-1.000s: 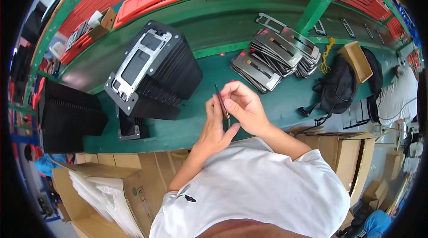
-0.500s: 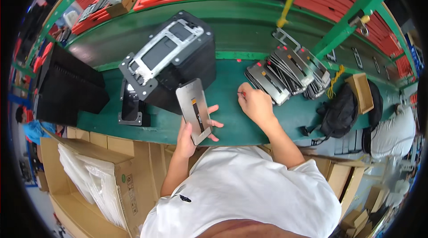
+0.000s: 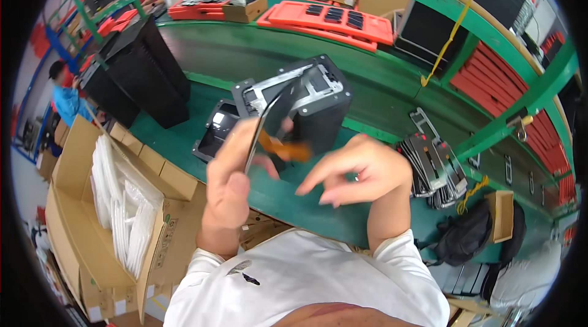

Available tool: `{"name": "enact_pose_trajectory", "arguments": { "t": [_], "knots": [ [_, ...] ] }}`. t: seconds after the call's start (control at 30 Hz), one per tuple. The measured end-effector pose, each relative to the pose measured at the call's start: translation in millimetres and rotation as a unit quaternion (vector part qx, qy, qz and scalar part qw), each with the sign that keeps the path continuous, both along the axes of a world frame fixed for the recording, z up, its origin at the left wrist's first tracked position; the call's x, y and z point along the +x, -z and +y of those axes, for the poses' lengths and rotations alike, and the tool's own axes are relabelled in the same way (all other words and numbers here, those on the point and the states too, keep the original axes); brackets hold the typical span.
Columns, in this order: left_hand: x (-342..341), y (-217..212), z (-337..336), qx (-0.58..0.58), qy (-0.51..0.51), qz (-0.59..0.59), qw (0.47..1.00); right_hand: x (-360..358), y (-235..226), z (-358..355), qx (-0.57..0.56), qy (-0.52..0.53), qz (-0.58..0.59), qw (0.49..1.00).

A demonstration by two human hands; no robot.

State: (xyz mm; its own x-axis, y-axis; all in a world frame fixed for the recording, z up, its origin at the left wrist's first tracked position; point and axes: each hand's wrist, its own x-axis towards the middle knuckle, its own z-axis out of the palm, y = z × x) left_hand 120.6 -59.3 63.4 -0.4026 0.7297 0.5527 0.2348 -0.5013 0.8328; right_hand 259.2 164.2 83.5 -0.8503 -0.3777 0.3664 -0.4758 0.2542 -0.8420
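My left hand (image 3: pixel 229 183) grips a thin display panel (image 3: pixel 260 134) by its edge. The panel is raised above the bench, turned nearly edge-on and tilted, and blurred at its upper end. An orange flex cable (image 3: pixel 285 148) sticks out from its right side, also blurred. My right hand (image 3: pixel 367 171) hovers just right of that cable, apart from it, index finger stretched out and thumb spread below. I make out nothing in its fingers. Behind the panel stands a tall black stack of frames (image 3: pixel 324 118) topped with a silver-and-black frame, which the panel partly hides.
Stacked display panels (image 3: pixel 429 164) lie at the right on the green bench (image 3: pixel 300 204). A black tray (image 3: pixel 214 128) sits left of the frame stack, with black blocks (image 3: pixel 144 69) farther left. An open carton (image 3: pixel 67 204) holds white foam sleeves. A black backpack (image 3: pixel 462 229) rests at the right.
My left hand has lifted the panel and turned it from face-up to nearly edge-on, and the flex cable now stands out. My right hand has moved towards it, fingers opened. The view has shifted.
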Motion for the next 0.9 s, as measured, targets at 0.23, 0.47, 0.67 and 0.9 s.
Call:
{"name": "enact_pose_trajectory", "arguments": {
  "t": [0.23, 0.47, 0.67, 0.9],
  "knots": [
    [-44, -47, 36, -0.155, -0.248, 0.263, 0.919, -29, 22, 44, -0.271, 0.364, 0.161, 0.876],
    [-59, -45, 80, -0.237, -0.21, 0.332, 0.889, -59, 39, 67, -0.23, 0.459, 0.14, 0.847],
    [-57, -41, 93, -0.239, -0.21, 0.349, 0.882, -67, 48, 64, -0.268, 0.39, 0.033, 0.88],
    [-51, -42, 82, -0.22, -0.233, 0.444, 0.837, -62, 52, 58, -0.308, 0.315, -0.071, 0.895]
  ]
}}
